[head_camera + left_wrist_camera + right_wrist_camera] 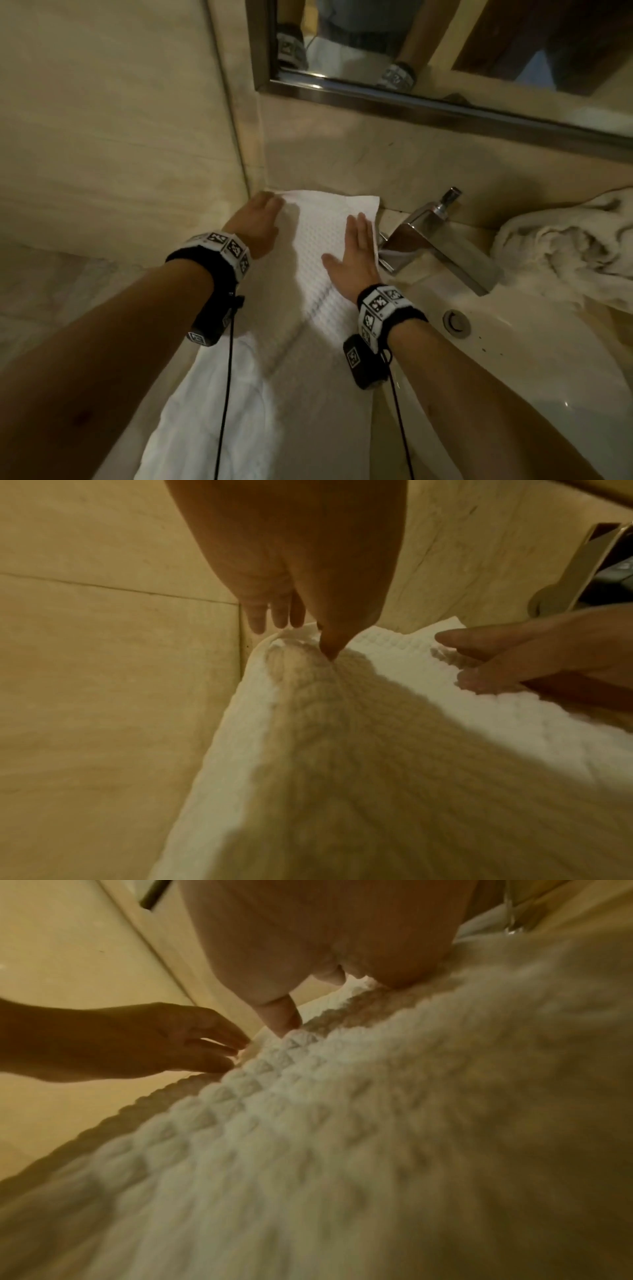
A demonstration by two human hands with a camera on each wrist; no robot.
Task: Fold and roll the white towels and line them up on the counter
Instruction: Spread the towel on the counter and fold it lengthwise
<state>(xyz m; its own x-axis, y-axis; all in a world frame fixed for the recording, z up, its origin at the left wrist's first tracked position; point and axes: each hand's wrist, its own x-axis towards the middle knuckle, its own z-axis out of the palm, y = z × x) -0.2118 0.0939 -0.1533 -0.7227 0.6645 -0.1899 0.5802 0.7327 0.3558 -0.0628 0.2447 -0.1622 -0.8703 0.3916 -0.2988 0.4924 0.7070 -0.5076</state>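
Both forearms fill the lower part of the head view, each wrist wrapped in a black band with printed markers and a cable trailing toward 6 o'clock. Between them a white waffle-weave towel (308, 260) lies in a long strip on the beige stone counter (113, 274), running from the near edge at 6 o'clock up to the back wall at 12 o'clock, probably laid lengthwise to give a straight run for rolling. The left hand (258, 224) sits at the towel's far corner toward 11 o'clock, against the side wall; the left wrist view shows the thumb tip pressing the fabric with the other fingers straight and loose, apparently squaring that corner. The right hand (354, 255) lies flat on the weave at about 1 o'clock, fingers together and thumb spread, likely smoothing and pinning the strip. Just beside it at 2 o'clock stands the chrome faucet (442, 240) over the white sink basin (513, 359). At 3 o'clock a second white towel (565, 246) waits in a rumpled heap, not yet folded. A framed mirror (428, 51) hangs above.
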